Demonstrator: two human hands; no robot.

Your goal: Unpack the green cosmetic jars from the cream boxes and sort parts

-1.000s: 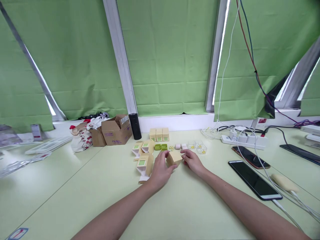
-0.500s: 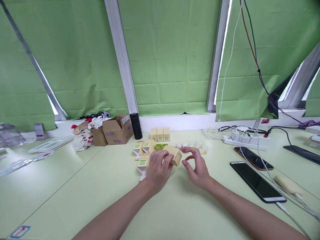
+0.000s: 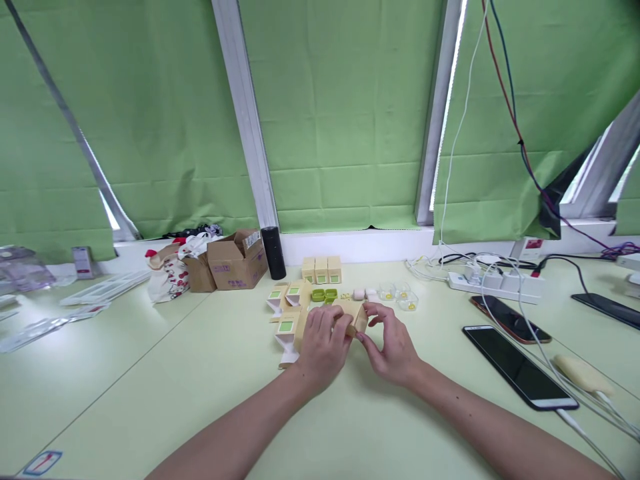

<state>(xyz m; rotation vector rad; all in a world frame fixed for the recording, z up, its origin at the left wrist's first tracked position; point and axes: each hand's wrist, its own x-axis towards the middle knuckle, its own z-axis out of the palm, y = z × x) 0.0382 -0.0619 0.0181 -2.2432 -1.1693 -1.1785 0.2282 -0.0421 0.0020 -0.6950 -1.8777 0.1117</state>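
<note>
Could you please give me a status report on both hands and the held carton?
Left hand gripping small tan carton. Right hand at its right end, thumb and fingers touching. Open-flapped carton close at left hand's left.

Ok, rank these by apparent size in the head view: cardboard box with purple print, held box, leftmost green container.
1. Cardboard box
2. Held box, though partly covered
3. Leftmost green container

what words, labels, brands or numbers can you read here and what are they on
No text is readable.
Cardboard box: purple print and a white label on its flap, too blurred.
Sticker at lower left: red mark, blue border, no legible word.
Upright grey box: markings too small.
Held box: no legible text.
</note>
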